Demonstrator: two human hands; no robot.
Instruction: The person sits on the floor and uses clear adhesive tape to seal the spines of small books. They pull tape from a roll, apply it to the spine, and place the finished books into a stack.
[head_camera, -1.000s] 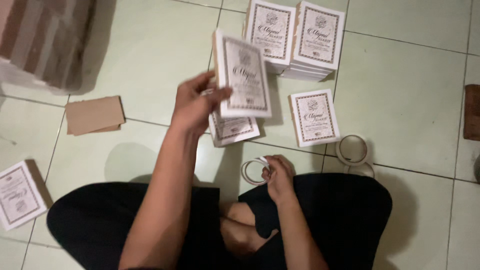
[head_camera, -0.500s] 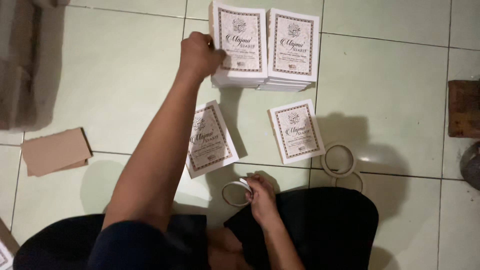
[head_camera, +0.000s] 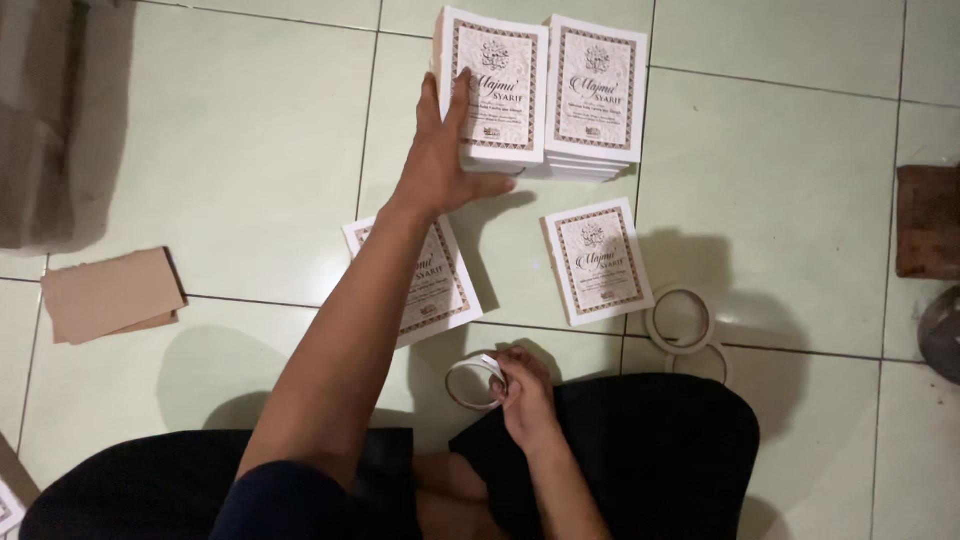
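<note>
My left hand (head_camera: 440, 160) reaches far forward and rests against the left one of two stacks of white booklets (head_camera: 495, 90) with ornate brown borders; its fingers lie on the top cover and the thumb on the stack's near side. The second stack (head_camera: 597, 95) stands right beside it. My right hand (head_camera: 520, 390) stays close to my lap and pinches a thin roll of clear tape (head_camera: 468, 384). One single booklet (head_camera: 598, 260) lies on the tiles nearer to me. Another booklet (head_camera: 440, 290) lies partly under my left forearm.
Two empty tape rings (head_camera: 682, 320) lie on the pale green tiled floor (head_camera: 250, 150) to the right. A brown cardboard piece (head_camera: 110, 295) lies at the left. A brown box (head_camera: 928, 220) sits at the right edge, a dark mass at the top left.
My left hand carried a booklet from in front of me forward and set it on the left stack. The right hand kept the tape roll by my lap. The view shifted forward.
</note>
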